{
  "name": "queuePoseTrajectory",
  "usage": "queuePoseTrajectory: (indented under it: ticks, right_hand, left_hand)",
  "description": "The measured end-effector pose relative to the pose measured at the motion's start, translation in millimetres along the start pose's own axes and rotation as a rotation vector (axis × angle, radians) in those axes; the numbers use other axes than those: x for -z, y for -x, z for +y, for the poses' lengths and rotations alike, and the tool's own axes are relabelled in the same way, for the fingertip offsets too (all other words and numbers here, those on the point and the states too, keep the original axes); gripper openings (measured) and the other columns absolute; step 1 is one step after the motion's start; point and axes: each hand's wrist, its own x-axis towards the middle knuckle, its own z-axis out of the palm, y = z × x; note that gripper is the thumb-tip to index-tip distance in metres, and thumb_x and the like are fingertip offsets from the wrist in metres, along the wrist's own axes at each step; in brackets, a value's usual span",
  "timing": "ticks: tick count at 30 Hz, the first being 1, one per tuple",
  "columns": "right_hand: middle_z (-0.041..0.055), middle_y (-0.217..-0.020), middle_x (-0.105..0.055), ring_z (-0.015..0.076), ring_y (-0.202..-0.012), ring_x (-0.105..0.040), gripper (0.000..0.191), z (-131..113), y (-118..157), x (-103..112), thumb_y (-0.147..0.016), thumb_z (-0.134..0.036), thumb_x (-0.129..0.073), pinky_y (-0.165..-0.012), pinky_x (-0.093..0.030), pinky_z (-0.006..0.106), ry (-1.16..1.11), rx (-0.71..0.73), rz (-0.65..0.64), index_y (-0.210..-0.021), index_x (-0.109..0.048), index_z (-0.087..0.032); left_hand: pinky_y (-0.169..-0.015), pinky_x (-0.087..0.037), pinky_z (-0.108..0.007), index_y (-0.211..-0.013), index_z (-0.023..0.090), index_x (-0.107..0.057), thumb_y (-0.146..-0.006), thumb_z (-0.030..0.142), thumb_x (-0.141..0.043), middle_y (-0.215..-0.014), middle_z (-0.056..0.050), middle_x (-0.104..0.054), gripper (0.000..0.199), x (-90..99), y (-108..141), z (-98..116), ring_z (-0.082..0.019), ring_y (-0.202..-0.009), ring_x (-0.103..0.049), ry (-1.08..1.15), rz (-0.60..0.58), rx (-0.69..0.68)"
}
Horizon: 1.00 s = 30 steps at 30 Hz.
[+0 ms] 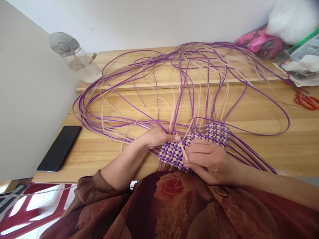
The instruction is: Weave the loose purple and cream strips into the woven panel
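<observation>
Both hands are working on a woven strip (pixel 196 144) of purple and cream checks, which is lying near the table's (pixel 274 132) front edge, about midway along it and just above the person's lap. The left hand (pixel 159 136) is resting at the strip's left end, fingers together and stretched flat, fingertips pressing on the weave by a loose cream strand (pixel 183 151). The right hand (pixel 211 159) is covering the strip's lower right part, fingers curled together over it; the thumb seems to be pinching that cream strand against the weave, though the grip itself is partly hidden.

Long purple strands (pixel 174 66) and cream ones are running out of the strip's far side and looping widely across the table toward its back edge, with more purple ones trailing off past the right wrist toward the front right.

A black phone (pixel 59 148) is lying flat near the front left corner, well apart from the hands. A clear bottle (pixel 74 58) is sitting at the back left corner. Red scissors (pixel 306 101) are lying at the right edge. Pink things in a bag (pixel 261 41), beside some papers (pixel 301 63), are crowding the back right corner.
</observation>
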Motion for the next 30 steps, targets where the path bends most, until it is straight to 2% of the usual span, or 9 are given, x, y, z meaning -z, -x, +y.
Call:
queuePoseTrajectory:
  ticks: [2,6,10,15,18,20,25,28,30]
  right_hand:
    - [0.0035,-0.071,-0.060,0.0140,-0.072,-0.053,0.019,-1.6,5.7,-0.9,-0.091,-0.016,-0.057,-0.072,-0.045,0.031,-0.079,-0.030,0.016,-0.073,-0.059,-0.017]
    - [0.0061,-0.090,-0.068,0.0151,-0.086,-0.060,0.004,3.7,11.5,-6.2,-0.089,-0.017,-0.063,-0.081,-0.047,0.032,-0.166,-0.086,0.101,-0.087,-0.066,-0.018]
    - [0.0042,-0.083,-0.069,0.0153,-0.082,-0.062,0.004,9.0,10.0,-11.8,-0.088,-0.016,-0.064,-0.084,-0.046,0.034,-0.213,-0.089,0.107,-0.090,-0.067,-0.019]
    - [0.0034,-0.074,-0.067,0.0148,-0.074,-0.058,0.007,6.7,6.1,-15.3,-0.086,-0.017,-0.065,-0.077,-0.045,0.033,-0.289,-0.176,0.144,-0.080,-0.064,-0.018]
    - [0.0029,-0.071,-0.065,0.0145,-0.072,-0.056,0.012,6.3,4.6,-17.5,-0.088,-0.020,-0.063,-0.074,-0.044,0.033,-0.353,-0.168,0.109,-0.076,-0.061,-0.018]
    - [0.0028,-0.072,-0.065,0.0144,-0.072,-0.056,0.013,8.2,5.3,-19.6,-0.088,-0.020,-0.063,-0.075,-0.043,0.033,-0.373,-0.163,0.100,-0.076,-0.061,-0.018]
    - [0.0028,-0.078,-0.067,0.0142,-0.076,-0.059,0.004,14.3,11.4,-25.5,-0.086,-0.015,-0.066,-0.082,-0.044,0.035,-0.342,-0.179,0.196,-0.084,-0.064,-0.018]
    - [0.0023,-0.073,-0.064,0.0142,-0.073,-0.056,0.006,15.8,14.1,-27.9,-0.087,-0.015,-0.064,-0.078,-0.043,0.034,-0.343,-0.190,0.198,-0.082,-0.062,-0.018]
    - [0.0019,-0.068,-0.060,0.0141,-0.071,-0.052,0.011,16.5,14.2,-28.4,-0.089,-0.017,-0.061,-0.074,-0.042,0.033,-0.348,-0.210,0.176,-0.077,-0.059,-0.018]
  left_hand:
    - [-0.060,-0.041,-0.024,-0.072,0.012,-0.071,-0.067,0.035,-0.080,-0.065,0.000,-0.064,0.026,1.4,-0.1,-0.1,-0.009,-0.057,-0.052,-0.029,0.018,0.007]
    - [-0.065,-0.043,-0.025,-0.081,0.012,-0.072,-0.072,0.038,-0.076,-0.074,-0.002,-0.067,0.029,1.2,0.9,-0.2,-0.011,-0.065,-0.056,-0.024,0.001,0.004]
    - [-0.072,-0.045,-0.025,-0.086,0.012,-0.072,-0.074,0.037,-0.076,-0.081,-0.003,-0.069,0.028,-5.5,2.6,1.8,-0.011,-0.070,-0.058,0.009,-0.040,-0.037]
    - [-0.066,-0.043,-0.025,-0.073,0.011,-0.069,-0.067,0.033,-0.080,-0.071,-0.003,-0.066,0.025,-14.6,-1.6,-1.9,-0.011,-0.064,-0.056,0.002,0.126,-0.095]
    - [-0.063,-0.042,-0.024,-0.071,0.011,-0.069,-0.067,0.032,-0.079,-0.066,-0.001,-0.064,0.023,-15.2,-3.8,-3.1,-0.010,-0.061,-0.054,-0.084,0.171,-0.115]
    - [-0.063,-0.042,-0.024,-0.072,0.011,-0.069,-0.070,0.033,-0.077,-0.067,-0.001,-0.064,0.024,-13.0,-3.5,-1.7,-0.010,-0.062,-0.053,-0.140,0.148,-0.112]
    - [-0.061,-0.041,-0.024,-0.085,0.011,-0.072,-0.082,0.046,-0.065,-0.072,-0.002,-0.065,0.036,-4.9,-0.3,2.4,-0.011,-0.063,-0.053,-0.167,0.043,-0.049]
    - [-0.065,-0.043,-0.024,-0.083,0.011,-0.072,-0.078,0.044,-0.069,-0.075,-0.003,-0.066,0.033,-4.6,-1.2,0.1,-0.012,-0.066,-0.055,-0.193,0.024,-0.058]
    - [-0.065,-0.043,-0.024,-0.078,0.011,-0.070,-0.075,0.041,-0.073,-0.072,-0.002,-0.065,0.030,-6.9,-2.7,-3.3,-0.012,-0.067,-0.054,-0.231,0.073,-0.085]
